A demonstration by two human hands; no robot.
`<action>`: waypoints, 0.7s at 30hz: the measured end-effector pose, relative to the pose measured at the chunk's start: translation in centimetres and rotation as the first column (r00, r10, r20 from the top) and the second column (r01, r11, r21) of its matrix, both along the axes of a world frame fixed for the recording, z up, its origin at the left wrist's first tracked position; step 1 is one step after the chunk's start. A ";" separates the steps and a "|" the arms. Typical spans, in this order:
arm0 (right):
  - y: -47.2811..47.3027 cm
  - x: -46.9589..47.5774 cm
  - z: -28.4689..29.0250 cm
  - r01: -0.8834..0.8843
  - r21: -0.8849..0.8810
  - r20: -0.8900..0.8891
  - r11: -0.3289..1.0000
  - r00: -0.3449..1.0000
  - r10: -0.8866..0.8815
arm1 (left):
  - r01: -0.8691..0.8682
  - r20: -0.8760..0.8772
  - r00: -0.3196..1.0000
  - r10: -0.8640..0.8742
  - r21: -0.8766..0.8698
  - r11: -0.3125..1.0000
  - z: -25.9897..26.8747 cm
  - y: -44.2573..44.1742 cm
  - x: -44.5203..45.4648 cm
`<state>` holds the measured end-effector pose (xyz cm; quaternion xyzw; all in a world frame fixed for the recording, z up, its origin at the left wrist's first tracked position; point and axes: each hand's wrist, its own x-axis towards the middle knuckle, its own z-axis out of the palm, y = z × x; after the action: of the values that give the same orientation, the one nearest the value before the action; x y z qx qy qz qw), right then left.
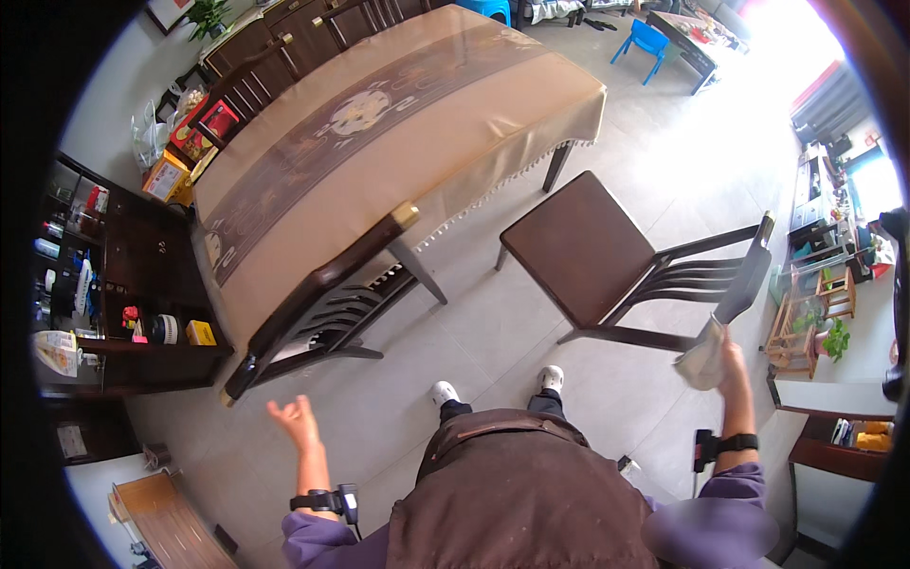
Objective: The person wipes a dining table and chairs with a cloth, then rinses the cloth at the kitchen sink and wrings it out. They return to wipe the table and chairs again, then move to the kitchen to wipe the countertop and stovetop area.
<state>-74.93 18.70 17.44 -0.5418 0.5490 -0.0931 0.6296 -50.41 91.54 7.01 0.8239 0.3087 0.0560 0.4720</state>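
Note:
My right hand [732,359] holds a light grey-beige cloth [702,355] against the end of the top rail of a dark wooden chair [579,249]. That chair stands pulled away from the table, its brown seat facing up. My left hand [295,421] is raised on the left with its fingers apart and nothing in it, just below the gold-tipped end of a second dark wooden chair's back [320,299]. This second chair stands at the near side of the dining table [341,206], which wears a beige tablecloth with a patterned brown band.
Dark shelves [156,263] with small goods stand on the left. Boxes [168,178] and bags are beyond the table's left end. A small blue chair [643,46] stands at the far right. Wooden plant stands [800,331] line the right side.

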 end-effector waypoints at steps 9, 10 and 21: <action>9.1 7.8 2.3 -0.400 0.365 0.027 0.841 0.907 0.420 | 0.957 -0.011 0.109 -0.994 -0.270 0.108 11.7 -37.1 -4.6; 10.1 8.8 2.1 -0.547 0.377 0.080 0.747 0.823 0.562 | 0.985 0.007 0.075 -0.997 -0.157 0.073 12.4 -38.8 -4.9; -6.1 5.0 2.1 -0.091 0.301 -0.051 0.949 0.992 0.111 | 0.936 -0.066 0.133 -0.989 0.337 0.104 12.3 -36.2 0.7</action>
<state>-69.94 12.61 19.51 -0.4710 0.5492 0.0415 0.6891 -49.66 55.37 19.32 0.8751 -0.3599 -0.1472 0.2880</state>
